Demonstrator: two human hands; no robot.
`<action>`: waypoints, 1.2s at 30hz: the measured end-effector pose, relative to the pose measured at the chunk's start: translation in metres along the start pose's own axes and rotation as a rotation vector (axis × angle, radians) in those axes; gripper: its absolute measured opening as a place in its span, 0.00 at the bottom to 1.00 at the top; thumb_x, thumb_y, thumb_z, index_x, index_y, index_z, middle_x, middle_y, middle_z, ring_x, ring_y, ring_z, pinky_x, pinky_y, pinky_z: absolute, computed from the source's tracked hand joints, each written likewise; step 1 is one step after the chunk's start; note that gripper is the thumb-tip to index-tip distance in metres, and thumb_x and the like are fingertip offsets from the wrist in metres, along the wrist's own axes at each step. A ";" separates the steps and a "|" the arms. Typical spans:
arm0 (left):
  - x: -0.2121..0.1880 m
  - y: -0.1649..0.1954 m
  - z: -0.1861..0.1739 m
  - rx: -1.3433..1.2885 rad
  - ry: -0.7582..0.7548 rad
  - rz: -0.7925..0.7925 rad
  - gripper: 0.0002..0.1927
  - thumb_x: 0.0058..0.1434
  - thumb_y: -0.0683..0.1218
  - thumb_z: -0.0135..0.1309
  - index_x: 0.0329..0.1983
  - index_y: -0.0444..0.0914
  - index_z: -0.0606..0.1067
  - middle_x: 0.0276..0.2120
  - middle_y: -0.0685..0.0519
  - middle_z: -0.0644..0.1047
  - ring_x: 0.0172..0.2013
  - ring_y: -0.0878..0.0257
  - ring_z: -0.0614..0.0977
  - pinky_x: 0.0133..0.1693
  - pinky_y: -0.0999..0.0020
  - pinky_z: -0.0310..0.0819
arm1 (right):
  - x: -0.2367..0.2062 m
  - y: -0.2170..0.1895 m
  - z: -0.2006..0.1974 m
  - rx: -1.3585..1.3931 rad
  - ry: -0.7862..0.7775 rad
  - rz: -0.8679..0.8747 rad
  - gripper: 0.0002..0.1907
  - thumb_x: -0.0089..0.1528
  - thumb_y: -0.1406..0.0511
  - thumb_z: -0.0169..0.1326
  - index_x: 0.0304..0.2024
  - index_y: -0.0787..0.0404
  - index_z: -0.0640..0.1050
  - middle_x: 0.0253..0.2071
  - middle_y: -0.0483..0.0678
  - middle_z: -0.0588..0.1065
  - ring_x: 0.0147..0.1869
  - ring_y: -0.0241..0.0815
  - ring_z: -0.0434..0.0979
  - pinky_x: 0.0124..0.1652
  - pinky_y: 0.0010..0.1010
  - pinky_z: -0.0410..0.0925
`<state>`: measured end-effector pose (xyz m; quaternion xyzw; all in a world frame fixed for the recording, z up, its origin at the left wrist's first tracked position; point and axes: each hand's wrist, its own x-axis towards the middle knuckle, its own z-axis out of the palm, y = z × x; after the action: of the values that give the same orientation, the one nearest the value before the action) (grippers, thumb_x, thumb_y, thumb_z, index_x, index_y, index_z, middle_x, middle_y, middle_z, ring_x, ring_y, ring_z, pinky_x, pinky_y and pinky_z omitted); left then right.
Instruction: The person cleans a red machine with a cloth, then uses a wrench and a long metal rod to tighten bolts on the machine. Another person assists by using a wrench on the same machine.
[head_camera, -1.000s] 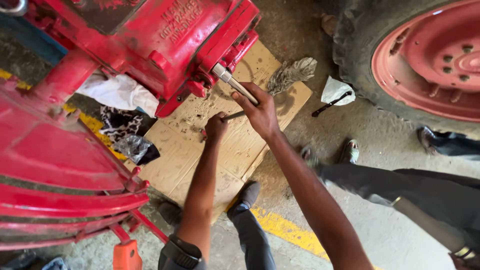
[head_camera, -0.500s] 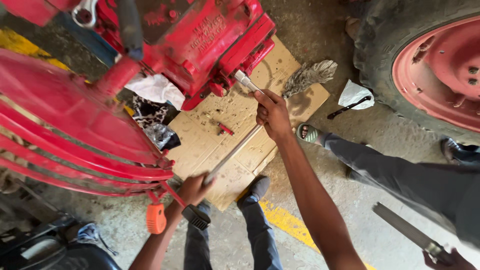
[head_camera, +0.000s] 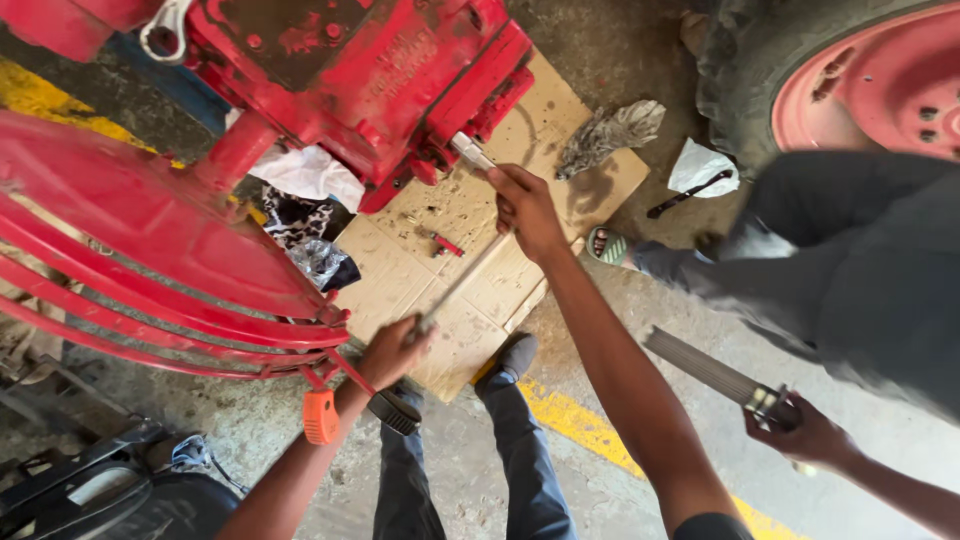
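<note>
Below red machine housing (head_camera: 380, 70): right hand (head_camera: 527, 207) pinches upper end of long metal rod (head_camera: 462, 283) beside steel fitting (head_camera: 470, 152), steadying it; left hand (head_camera: 392, 350) closed around lower end, apparently for leverage, above cardboard sheet (head_camera: 480, 300).

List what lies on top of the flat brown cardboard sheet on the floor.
On the flat brown cardboard sheet lie a small red part, small dark bits near it, and a frayed grey rag at its far edge. The red machine housing overhangs and hides the cardboard's upper corner.
</note>
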<state>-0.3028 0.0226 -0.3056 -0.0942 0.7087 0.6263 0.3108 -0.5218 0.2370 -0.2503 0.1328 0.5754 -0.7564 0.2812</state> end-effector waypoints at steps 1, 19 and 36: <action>0.011 0.005 0.004 0.145 0.136 0.070 0.14 0.70 0.56 0.54 0.44 0.40 0.78 0.21 0.55 0.78 0.18 0.64 0.79 0.23 0.65 0.71 | 0.001 0.002 0.001 -0.029 -0.003 -0.022 0.16 0.68 0.59 0.55 0.49 0.65 0.78 0.19 0.37 0.57 0.18 0.29 0.55 0.21 0.25 0.59; 0.229 0.090 0.064 0.592 0.622 0.394 0.11 0.66 0.53 0.54 0.43 0.41 0.77 0.27 0.44 0.81 0.31 0.44 0.83 0.32 0.49 0.75 | 0.008 0.002 0.002 -1.059 0.033 -0.626 0.26 0.70 0.62 0.54 0.70 0.56 0.67 0.45 0.61 0.80 0.39 0.59 0.82 0.41 0.45 0.74; 0.031 0.030 0.018 0.126 0.032 0.086 0.12 0.69 0.49 0.53 0.45 0.36 0.74 0.19 0.52 0.76 0.18 0.64 0.79 0.21 0.66 0.72 | 0.038 0.079 -0.017 -0.507 0.071 -0.244 0.21 0.67 0.59 0.59 0.59 0.63 0.80 0.28 0.47 0.70 0.29 0.34 0.60 0.28 0.31 0.56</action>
<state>-0.3371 0.0530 -0.2985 -0.0542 0.7550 0.5917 0.2774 -0.5093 0.2284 -0.3380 0.0146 0.7675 -0.6115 0.1920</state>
